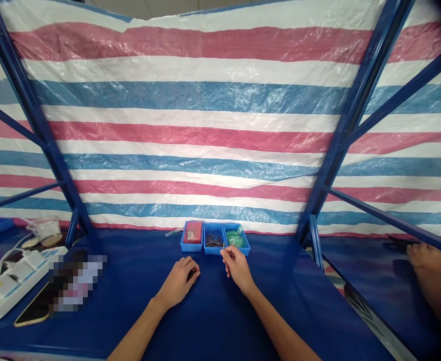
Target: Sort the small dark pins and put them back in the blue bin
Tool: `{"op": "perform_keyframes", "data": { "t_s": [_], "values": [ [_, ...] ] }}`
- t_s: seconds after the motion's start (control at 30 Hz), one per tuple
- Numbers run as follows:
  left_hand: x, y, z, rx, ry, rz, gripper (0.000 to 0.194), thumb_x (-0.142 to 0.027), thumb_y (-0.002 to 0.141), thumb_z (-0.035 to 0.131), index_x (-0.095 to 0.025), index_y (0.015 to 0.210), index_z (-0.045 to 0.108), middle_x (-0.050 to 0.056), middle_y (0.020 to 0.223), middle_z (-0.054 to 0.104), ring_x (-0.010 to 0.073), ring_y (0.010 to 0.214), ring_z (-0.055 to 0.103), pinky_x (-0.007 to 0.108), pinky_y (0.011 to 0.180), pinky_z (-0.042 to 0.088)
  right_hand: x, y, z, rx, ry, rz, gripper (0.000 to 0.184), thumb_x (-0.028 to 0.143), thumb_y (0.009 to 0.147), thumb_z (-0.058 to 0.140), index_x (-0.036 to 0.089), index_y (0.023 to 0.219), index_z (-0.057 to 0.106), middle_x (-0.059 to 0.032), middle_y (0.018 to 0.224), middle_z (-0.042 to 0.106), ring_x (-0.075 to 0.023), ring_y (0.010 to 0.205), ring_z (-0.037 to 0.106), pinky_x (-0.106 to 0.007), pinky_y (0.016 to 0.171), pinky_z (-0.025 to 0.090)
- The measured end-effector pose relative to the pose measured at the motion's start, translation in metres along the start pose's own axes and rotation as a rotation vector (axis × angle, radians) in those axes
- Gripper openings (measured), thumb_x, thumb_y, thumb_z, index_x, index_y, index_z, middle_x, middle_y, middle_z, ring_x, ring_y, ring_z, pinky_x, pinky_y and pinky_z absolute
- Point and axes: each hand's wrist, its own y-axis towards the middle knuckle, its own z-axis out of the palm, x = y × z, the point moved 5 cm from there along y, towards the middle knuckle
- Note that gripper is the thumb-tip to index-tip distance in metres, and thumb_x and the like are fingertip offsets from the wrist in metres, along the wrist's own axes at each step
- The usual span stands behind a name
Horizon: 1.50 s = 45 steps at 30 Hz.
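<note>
Three small blue bins stand in a row at the back of the blue table. The middle bin (213, 250) has many small dark screw-like pieces (214, 240) in it. Just in front of it, my right hand (239, 271) pinches thumb and forefinger together; a tiny item seems to show at the fingertips, too small to name. My left hand (178, 281) rests on the table in front of the left bin (191, 247), fingers curled in. Something dark shows between its thumb and fingers, perhaps only shadow.
The left bin holds a red packet (193, 231), the right bin (246, 249) green packets (235, 237). At left lie a phone (35, 306) and a white power strip (2, 303) with chargers. Blue frame posts flank the table. Another person's hand (427, 258) is at far right.
</note>
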Motion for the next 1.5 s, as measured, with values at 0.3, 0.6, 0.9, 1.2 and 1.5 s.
{"op": "perform_keyframes", "data": {
  "t_s": [0.3,0.6,0.9,1.2,1.5],
  "values": [
    [0.0004,-0.0011,0.0003,-0.001,0.002,0.002,0.021,-0.036,0.107,0.049,-0.024,0.097,0.064,0.003,0.1,0.064,0.0214,0.094,0.059,0.037,0.089,0.047,-0.006,-0.0002,0.0036,0.023,0.059,0.086,0.047,0.066,0.089,0.062,0.02,0.078,0.059,0.004,0.065,0.058,-0.0076,0.04,0.047,-0.019,0.034,0.036],
    [-0.0001,-0.0003,0.0003,-0.001,0.004,0.006,0.021,-0.035,0.107,0.048,-0.025,0.097,0.064,0.003,0.101,0.064,0.0218,0.094,0.059,0.037,0.089,0.048,-0.0093,-0.002,0.0032,0.036,0.372,0.353,0.045,0.058,0.074,0.081,0.019,0.078,0.061,0.0043,0.065,0.058,-0.0058,0.047,0.046,-0.017,0.041,0.029],
    [-0.0007,-0.001,-0.0011,-0.003,-0.006,0.006,0.023,-0.038,0.108,0.048,-0.024,0.097,0.063,0.004,0.1,0.064,0.022,0.094,0.059,0.038,0.088,0.048,-0.0069,-0.0029,0.0043,0.05,0.461,0.394,0.039,0.05,0.071,0.083,0.019,0.08,0.062,0.0039,0.069,0.06,-0.0061,0.049,0.047,-0.018,0.044,0.028],
    [0.0009,-0.0001,0.0001,0.0,0.011,-0.001,0.021,-0.036,0.107,0.049,-0.025,0.097,0.064,0.003,0.1,0.064,0.022,0.094,0.06,0.036,0.088,0.047,-0.0015,-0.0031,0.004,-0.013,0.237,0.2,0.043,0.062,0.08,0.072,0.019,0.082,0.064,0.0,0.073,0.064,-0.0094,0.047,0.051,-0.02,0.039,0.034],
    [0.0017,-0.0002,0.0011,0.002,0.001,0.0,0.022,-0.037,0.107,0.049,-0.024,0.098,0.064,0.004,0.102,0.064,0.022,0.095,0.059,0.037,0.09,0.047,-0.0003,0.0,-0.0013,-0.036,0.184,0.114,0.047,0.065,0.083,0.069,0.019,0.087,0.064,0.0008,0.07,0.065,-0.0093,0.044,0.051,-0.02,0.038,0.036]
  ]
}}
